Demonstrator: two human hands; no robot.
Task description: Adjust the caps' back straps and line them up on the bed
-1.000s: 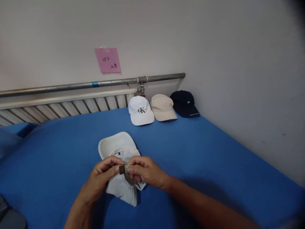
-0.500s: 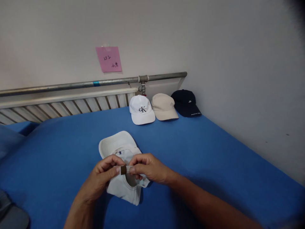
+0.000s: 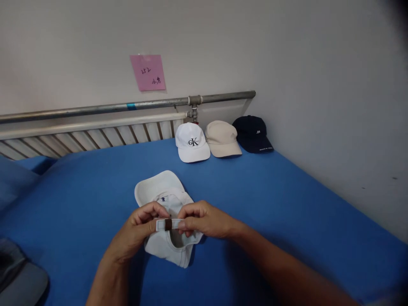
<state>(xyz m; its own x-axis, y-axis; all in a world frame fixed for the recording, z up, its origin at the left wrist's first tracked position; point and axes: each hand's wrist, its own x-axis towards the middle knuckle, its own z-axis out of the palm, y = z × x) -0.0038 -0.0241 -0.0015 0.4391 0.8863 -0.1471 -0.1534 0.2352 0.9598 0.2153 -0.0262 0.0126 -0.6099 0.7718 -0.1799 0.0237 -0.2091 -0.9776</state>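
A white cap (image 3: 159, 189) lies on the blue sheet (image 3: 95, 182), brim pointing away from me. My left hand (image 3: 137, 229) and my right hand (image 3: 204, 219) both pinch its back strap (image 3: 165, 224), which carries a small brown clasp between my fingertips. The strap is stretched level between the two hands, above the cap's rear opening. Part of the cap's crown is hidden under my fingers.
Three caps sit in a row at the far edge: a white one with a black logo (image 3: 192, 142), a beige one (image 3: 222, 138), a navy one (image 3: 253, 134). A metal pipe (image 3: 127, 106) and a radiator (image 3: 86, 136) run behind. A pink note (image 3: 147, 72) hangs on the wall. A grey object (image 3: 19, 278) lies lower left.
My hands have drawn slightly apart, so more of the white strap shows left of the brown clasp. The view has tilted down a little.
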